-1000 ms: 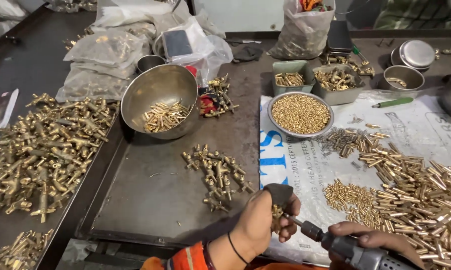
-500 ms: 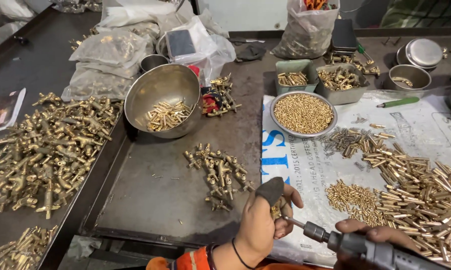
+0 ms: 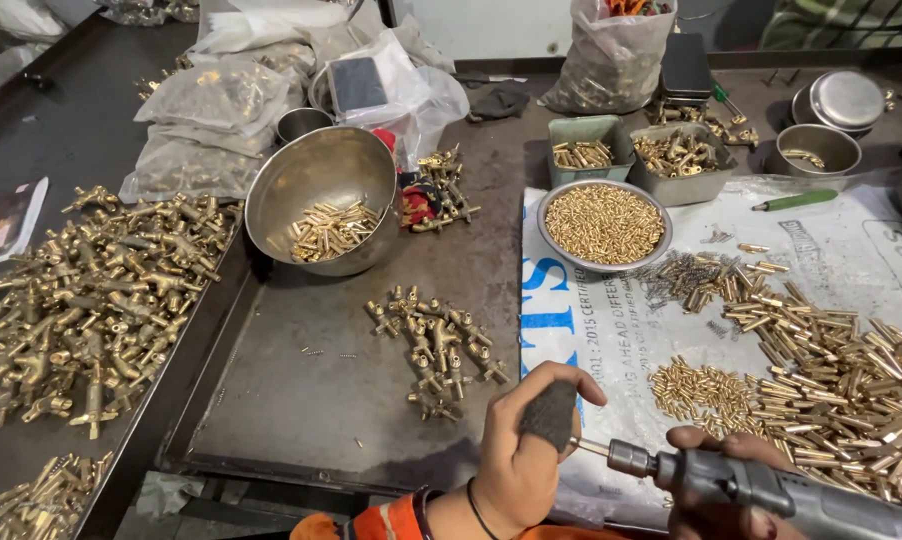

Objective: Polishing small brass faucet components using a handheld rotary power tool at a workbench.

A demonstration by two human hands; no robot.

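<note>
While the head view looks down over the counter (image 3: 371, 400), the left hand (image 3: 526, 455) is curled shut around a small part, the thumb wearing a dark grey guard (image 3: 549, 413); the part itself is almost wholly hidden in the fist, so its shape cannot be told. The right hand (image 3: 716, 480) grips a grey rotary tool (image 3: 771, 487), whose thin bit points left and meets the left hand's fist at the thumb.

Judged from how things lie, much of the work is left. A small cluster of brass fittings (image 3: 433, 345) lies just beyond the left hand, and a far larger heap of brass fittings (image 3: 96, 300) covers the counter's left side. To the right, on a printed white sheet (image 3: 611, 330), lie a spread of brass pins (image 3: 851, 370) and a smaller pile of short brass pieces (image 3: 701, 390). Which pile is finished cannot be told.

The fittings look like bright yellow brass, T-shaped and knobbly, tumbled without order. A steel bowl (image 3: 321, 195) behind them holds only a few pieces.
</note>
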